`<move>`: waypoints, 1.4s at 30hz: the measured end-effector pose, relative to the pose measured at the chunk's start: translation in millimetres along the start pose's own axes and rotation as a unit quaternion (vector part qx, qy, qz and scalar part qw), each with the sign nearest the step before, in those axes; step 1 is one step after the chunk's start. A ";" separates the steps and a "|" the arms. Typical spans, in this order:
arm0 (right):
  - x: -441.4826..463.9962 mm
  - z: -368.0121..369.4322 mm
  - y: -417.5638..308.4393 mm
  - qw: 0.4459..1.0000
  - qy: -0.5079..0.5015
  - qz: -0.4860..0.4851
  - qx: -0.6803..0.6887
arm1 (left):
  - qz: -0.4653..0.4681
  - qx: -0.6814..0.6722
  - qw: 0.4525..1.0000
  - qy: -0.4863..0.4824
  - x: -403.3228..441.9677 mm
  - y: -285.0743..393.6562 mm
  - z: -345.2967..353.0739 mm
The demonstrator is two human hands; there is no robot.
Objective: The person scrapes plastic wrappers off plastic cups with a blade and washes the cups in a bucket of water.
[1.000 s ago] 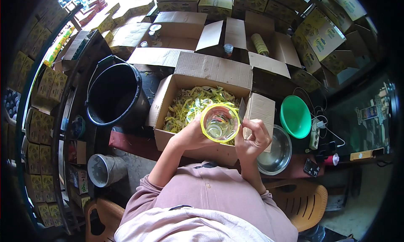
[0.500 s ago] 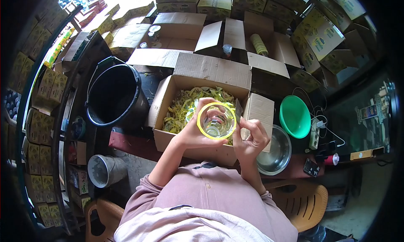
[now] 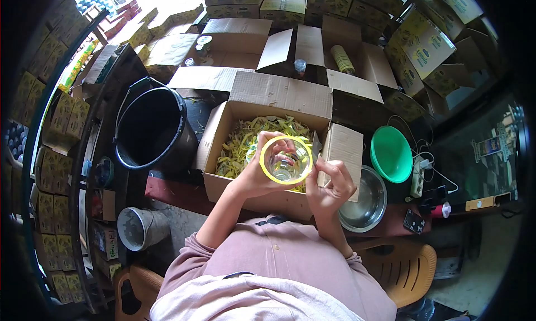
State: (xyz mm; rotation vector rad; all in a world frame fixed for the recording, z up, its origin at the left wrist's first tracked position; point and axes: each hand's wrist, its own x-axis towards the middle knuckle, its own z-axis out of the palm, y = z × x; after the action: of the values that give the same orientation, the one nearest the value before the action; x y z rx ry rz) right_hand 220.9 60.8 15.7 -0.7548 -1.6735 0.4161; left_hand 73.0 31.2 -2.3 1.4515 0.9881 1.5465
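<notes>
My left hand (image 3: pixel 249 173) is wrapped round a clear cup (image 3: pixel 286 166) with a yellow rim. The cup's mouth faces up toward me, and fingers show through its wall. Close beside the cup's right side, my right hand (image 3: pixel 330 188) is closed in a pinch. From its fingertips rises a thin, flat grey piece (image 3: pixel 316 144), which looks like a blade, though its kind is not clear. Both hands are above the near side of an open cardboard box (image 3: pixel 282 91). Curly yellow strips (image 3: pixel 237 145) fill much of that box.
A black bucket (image 3: pixel 184 132) stands left of the box, with a grey bucket (image 3: pixel 134 227) lower down. To the right are a metal bowl (image 3: pixel 375 209), a green basin (image 3: pixel 389 153), a power strip (image 3: pixel 417 178) and cables. More open cartons (image 3: pixel 234 37) stand behind.
The cup and both hands have shifted very slightly, with the cup's mouth tilted a little differently. The right hand keeps its pinch beside the cup.
</notes>
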 end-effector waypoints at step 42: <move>3.1 2.6 5.5 1.000 -0.005 0.007 0.005 | 0.013 0.051 0.999 0.004 -6.8 -2.3 2.5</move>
State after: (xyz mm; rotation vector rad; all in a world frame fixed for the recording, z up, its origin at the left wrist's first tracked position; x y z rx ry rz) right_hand 219.5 67.1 13.9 -0.7585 -1.6754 0.4374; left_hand 75.8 25.9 -7.0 1.5345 1.0697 1.5419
